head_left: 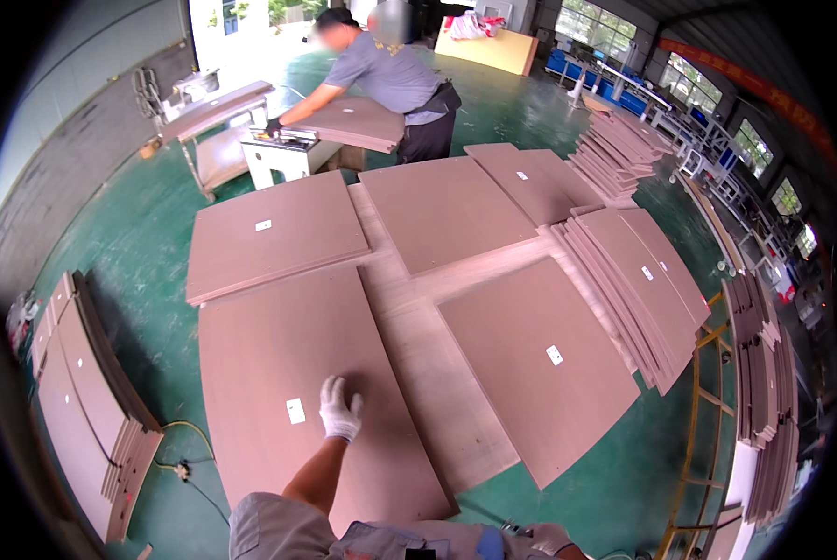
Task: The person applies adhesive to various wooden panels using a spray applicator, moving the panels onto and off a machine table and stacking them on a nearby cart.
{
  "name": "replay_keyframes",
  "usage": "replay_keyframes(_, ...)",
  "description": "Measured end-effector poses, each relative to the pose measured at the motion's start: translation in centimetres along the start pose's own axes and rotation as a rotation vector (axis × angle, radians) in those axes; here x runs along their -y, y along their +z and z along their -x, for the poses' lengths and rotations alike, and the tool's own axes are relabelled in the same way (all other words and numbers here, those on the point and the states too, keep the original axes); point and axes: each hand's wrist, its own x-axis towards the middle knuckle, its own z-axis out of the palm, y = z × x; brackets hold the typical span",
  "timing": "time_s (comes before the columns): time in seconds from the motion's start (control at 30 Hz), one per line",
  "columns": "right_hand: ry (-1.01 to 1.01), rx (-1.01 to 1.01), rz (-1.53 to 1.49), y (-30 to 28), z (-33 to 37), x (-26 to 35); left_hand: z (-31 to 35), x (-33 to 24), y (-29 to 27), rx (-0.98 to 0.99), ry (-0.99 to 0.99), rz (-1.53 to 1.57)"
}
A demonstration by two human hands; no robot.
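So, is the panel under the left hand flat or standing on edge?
Flat: the brown panel lies broad face up, white label showing, below the left hand.

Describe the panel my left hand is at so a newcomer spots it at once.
On the green floor, find the pale board spread with brown panels. Go to its near left corner, to the big panel with one white label. Unlike its neighbours, it has a white-gloved left hand over it, just right of that label.
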Motion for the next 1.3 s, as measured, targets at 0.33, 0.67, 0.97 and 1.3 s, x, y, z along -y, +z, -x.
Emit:
replay_keyframes(0.33,0.470,-0.276,-0.384,9.1,13.7,-27.5,34.3,-15.5,-4.1,0.318,0.180,-0.131)
replay_keyframes(0.67,0.533,-0.247,-0.153,34.5,34.2,-38.7,51.1,-17.4,-2.8,1.458,0.004,-0.445)
replay_keyframes(0.97,1.389,-1.029,-1.600,50.6,61.0,-22.6,56.9,-12.9,-7.2,1.490,1.002,-0.983)
replay_keyframes(1.3,1.524,-1.900,-1.834,58.2,80.6,-25.7,82.8,-30.3,-2.0,1.815,1.137,-0.612)
